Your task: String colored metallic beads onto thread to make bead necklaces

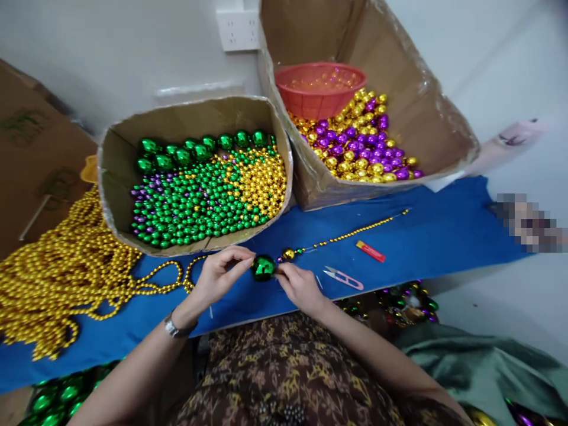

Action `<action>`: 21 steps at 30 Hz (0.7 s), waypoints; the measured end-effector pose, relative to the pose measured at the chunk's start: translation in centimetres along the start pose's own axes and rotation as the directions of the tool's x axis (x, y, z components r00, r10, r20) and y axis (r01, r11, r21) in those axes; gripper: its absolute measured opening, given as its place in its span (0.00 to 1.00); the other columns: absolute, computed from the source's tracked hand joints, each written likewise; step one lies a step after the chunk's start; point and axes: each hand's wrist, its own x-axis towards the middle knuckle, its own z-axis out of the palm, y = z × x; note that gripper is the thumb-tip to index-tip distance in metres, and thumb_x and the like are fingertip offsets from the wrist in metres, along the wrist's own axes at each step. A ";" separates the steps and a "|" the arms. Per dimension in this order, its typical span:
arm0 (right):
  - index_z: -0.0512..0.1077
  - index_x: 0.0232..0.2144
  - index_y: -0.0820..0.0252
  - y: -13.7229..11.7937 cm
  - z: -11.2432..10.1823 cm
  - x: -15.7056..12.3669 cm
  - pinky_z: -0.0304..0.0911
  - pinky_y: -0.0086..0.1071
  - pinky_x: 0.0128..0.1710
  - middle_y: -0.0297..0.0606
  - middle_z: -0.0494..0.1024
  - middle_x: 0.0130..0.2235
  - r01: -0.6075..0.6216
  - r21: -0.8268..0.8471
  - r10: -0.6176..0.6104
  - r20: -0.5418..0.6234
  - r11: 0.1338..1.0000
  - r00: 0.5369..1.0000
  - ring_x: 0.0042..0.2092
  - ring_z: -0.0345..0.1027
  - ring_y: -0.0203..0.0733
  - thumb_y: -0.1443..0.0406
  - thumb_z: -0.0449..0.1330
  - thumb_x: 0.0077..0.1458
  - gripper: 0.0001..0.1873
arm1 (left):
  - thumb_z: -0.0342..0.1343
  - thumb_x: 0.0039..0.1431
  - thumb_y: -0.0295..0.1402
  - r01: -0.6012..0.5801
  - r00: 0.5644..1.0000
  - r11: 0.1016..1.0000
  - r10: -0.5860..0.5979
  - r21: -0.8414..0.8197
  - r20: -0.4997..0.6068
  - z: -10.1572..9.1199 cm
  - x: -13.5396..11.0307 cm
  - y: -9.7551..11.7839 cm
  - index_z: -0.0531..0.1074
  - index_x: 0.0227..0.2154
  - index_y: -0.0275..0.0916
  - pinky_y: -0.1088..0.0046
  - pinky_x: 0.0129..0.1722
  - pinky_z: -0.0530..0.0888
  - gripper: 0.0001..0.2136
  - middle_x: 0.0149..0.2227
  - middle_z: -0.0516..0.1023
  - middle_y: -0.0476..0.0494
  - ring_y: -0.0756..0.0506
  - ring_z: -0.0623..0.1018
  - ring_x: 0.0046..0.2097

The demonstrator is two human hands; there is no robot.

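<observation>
A large shiny green bead (264,268) is held just above the blue cloth, between my two hands. My left hand (220,277) pinches at its left side, thumb and forefinger together. My right hand (305,288) has its fingers closed at the bead's right side, on the bead string; the thin thread itself is hidden there. From the green bead the string runs right through small beads, a gold bead (289,254) and a length of small gold beads (359,229). Pink thread snips (344,278) and a red lighter (371,251) lie to the right of my right hand.
Ahead stands a cardboard box (195,242) of green, gold and purple beads. Right of it, a taller box (306,189) holds gold and purple beads and a red basket (322,97). Gold bead strands (66,254) pile up on the blue cloth (426,236) at left.
</observation>
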 end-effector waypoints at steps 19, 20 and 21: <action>0.72 0.47 0.59 -2.0 -3.0 3.7 0.69 0.31 0.42 0.40 0.80 0.40 0.173 0.125 -0.179 0.044 0.977 0.983 0.41 0.75 0.38 0.63 0.48 0.67 0.15 | 0.63 0.53 0.31 -0.194 0.959 0.972 0.217 0.133 -0.181 0.1 0.3 4.5 0.78 0.26 0.41 0.69 0.41 0.73 0.02 0.32 0.81 0.45 0.46 0.78 0.37; 0.73 0.45 0.59 -1.9 -3.0 3.7 0.69 0.30 0.41 0.40 0.80 0.38 0.168 0.120 -0.173 0.031 0.979 0.984 0.39 0.75 0.37 0.63 0.47 0.67 0.15 | 0.63 0.53 0.32 -0.182 0.960 0.977 0.201 0.110 -0.194 0.2 0.2 4.4 0.78 0.28 0.41 0.69 0.41 0.73 0.02 0.33 0.81 0.45 0.46 0.78 0.37; 0.73 0.44 0.59 -1.7 -3.0 3.8 0.69 0.29 0.39 0.39 0.80 0.36 0.154 0.115 -0.156 0.014 0.981 0.988 0.37 0.75 0.37 0.63 0.47 0.67 0.15 | 0.62 0.54 0.32 -0.163 0.965 0.983 0.177 0.084 -0.196 0.4 0.0 3.9 0.78 0.31 0.41 0.69 0.41 0.74 0.03 0.35 0.80 0.44 0.45 0.78 0.38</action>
